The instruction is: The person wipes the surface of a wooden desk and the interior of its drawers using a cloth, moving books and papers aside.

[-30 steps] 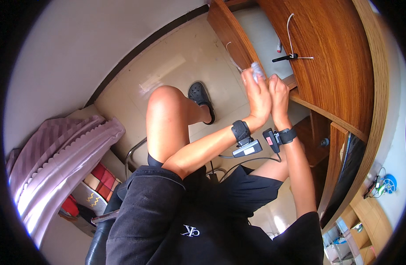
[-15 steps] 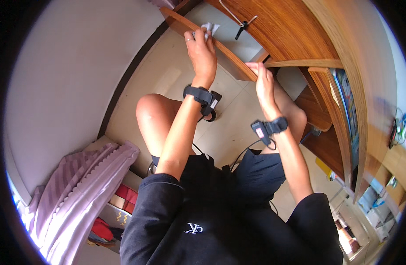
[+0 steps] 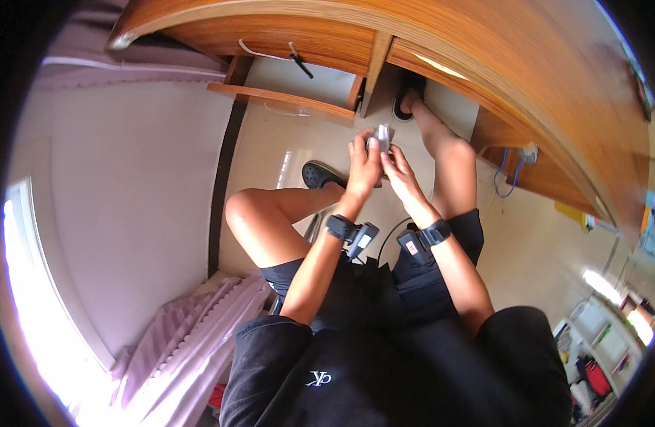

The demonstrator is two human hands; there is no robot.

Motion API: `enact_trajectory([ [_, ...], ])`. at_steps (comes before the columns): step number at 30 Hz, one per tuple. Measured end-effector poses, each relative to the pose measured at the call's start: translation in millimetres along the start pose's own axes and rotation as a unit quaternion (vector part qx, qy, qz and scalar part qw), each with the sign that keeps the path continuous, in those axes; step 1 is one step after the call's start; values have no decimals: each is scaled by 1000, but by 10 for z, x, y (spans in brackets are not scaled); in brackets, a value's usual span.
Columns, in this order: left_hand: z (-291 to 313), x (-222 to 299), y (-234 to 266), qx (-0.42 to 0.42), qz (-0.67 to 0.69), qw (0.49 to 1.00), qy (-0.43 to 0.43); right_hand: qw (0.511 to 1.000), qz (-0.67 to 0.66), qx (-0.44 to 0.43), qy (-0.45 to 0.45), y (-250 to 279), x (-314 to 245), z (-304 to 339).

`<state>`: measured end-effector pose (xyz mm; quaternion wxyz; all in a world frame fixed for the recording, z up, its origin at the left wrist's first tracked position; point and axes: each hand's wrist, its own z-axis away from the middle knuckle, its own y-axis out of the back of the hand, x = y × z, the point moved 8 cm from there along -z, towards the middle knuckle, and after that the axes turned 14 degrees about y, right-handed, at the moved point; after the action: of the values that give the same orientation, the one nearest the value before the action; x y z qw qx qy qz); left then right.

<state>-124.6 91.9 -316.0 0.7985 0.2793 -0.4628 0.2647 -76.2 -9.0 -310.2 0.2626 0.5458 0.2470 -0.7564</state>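
Note:
In front of my knees my two hands come together around a small crumpled grey-white cloth or wipe [image 3: 384, 134]. My left hand [image 3: 365, 164] pinches it from the left, with the thumb on top. My right hand [image 3: 403, 175] meets it from the right, the fingers partly closed against its lower side. Beyond my hands a wooden drawer [image 3: 270, 95] stands pulled out, and neither hand touches it. Its pale inside shows, and a black object with a white cord [image 3: 300, 65] appears over it.
The wooden desk [image 3: 456, 35] curves across the far side, its edge above the drawer. A blue cable [image 3: 509, 185] hangs under it at the right. To the left is a pale wall [image 3: 142, 192] with a lilac curtain [image 3: 185, 324]. My legs straddle the tiled floor [image 3: 270, 153].
Both hands have left the drawer front and come together nearer to me, the cloth now between them. The view has swung, showing more of the desk and my right foot.

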Motion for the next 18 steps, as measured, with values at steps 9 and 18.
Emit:
enact_trajectory([
  [9,-80,1367,905,197,-355,866,-292,955,99,219,176,154,-139,-369],
  [18,-308,1231,952,185,-376,876,-238,921,171,280,212,-286,262,-749],
])
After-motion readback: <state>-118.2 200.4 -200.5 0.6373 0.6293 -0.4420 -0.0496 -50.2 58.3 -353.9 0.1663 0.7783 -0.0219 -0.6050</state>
